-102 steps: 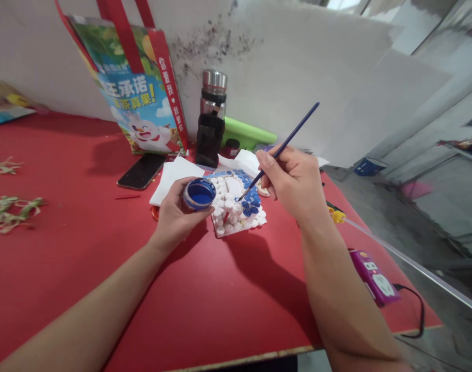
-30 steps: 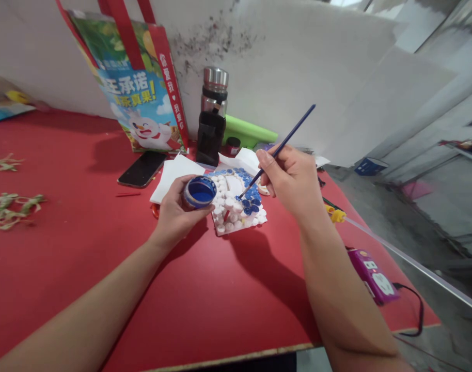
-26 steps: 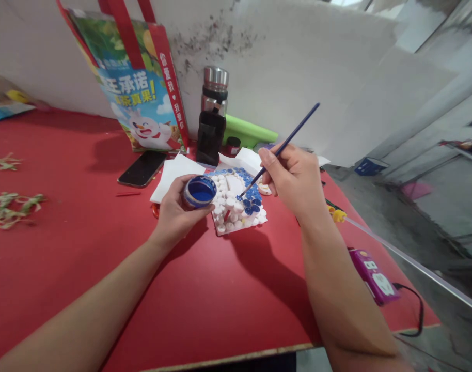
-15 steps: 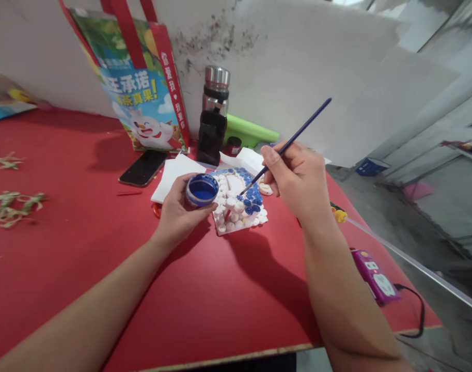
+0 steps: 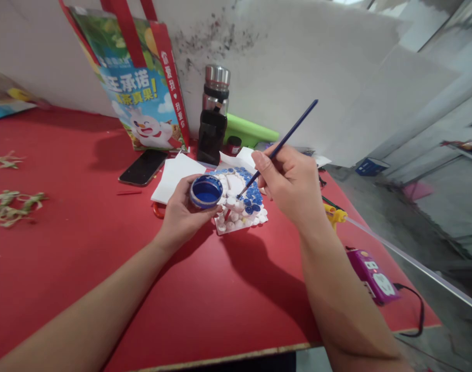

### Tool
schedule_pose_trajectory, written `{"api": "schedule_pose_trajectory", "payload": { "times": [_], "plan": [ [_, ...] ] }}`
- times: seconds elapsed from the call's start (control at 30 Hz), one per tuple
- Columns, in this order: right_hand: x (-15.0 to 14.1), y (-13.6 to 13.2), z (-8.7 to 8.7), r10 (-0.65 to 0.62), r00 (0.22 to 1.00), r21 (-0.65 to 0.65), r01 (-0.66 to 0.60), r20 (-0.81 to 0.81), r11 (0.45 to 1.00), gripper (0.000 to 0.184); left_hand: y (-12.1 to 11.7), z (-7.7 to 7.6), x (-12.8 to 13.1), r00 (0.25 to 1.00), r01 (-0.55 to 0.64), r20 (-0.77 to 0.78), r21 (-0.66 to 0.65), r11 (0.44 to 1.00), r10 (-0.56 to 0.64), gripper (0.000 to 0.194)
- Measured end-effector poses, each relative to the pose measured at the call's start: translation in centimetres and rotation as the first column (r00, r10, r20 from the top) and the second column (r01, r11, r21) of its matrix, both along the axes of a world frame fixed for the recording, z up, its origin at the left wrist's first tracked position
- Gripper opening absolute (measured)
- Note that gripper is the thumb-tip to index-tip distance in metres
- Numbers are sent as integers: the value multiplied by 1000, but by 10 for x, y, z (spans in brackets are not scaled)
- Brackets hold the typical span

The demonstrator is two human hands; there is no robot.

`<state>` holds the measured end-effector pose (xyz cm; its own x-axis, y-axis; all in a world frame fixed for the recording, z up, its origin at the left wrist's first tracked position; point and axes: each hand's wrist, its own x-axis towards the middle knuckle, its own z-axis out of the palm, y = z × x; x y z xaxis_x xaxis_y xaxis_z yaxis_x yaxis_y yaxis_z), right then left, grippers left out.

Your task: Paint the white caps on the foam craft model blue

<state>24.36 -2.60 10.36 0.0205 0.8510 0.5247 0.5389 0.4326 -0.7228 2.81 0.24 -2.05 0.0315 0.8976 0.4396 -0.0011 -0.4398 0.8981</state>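
My left hand (image 5: 184, 212) is closed around a small open jar of blue paint (image 5: 205, 192), held just above the left side of a craft piece. That craft piece (image 5: 239, 226) is a flat board covered with rounded white pieces, several of them painted blue on the upper and right side. Between the thumb and fingers of my right hand (image 5: 292, 181) is a slim dark-blue paintbrush (image 5: 296, 125), slanting down to the left. Its tip is at the pieces near the middle of the board, where white meets blue. The jar hides part of the board's left edge.
Behind the board stand a black phone-like object (image 5: 211, 137), a steel flask (image 5: 217, 77) and a printed bag (image 5: 143, 93). White paper (image 5: 177, 175) and a phone (image 5: 143, 167) lie left. A yellow glue gun (image 5: 335, 214) and purple power strip (image 5: 375, 276) lie right.
My right hand and the paintbrush have shifted left and slightly down, the tip now lower on the board. My left hand has moved the paint jar slightly right.
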Motion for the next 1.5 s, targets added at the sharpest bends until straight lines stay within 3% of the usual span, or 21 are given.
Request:
{"api": "schedule_pose_trajectory", "payload": {
  "times": [0.33,0.73,1.5],
  "plan": [
    [1,-4,5,-15,1000,37,15,1,999,38,2,-2,-2,1000,7,1,-8,1000,-7,69],
    [3,-2,3,-27,999,20,27,20,999,42,6,-8,-3,1000,5,22,-7,1000,-5,71],
    [8,2,2,-42,999,5,42,31,999,44,6,-6,-3,999,2,44,-9,1000,-1,70]
  ]
}}
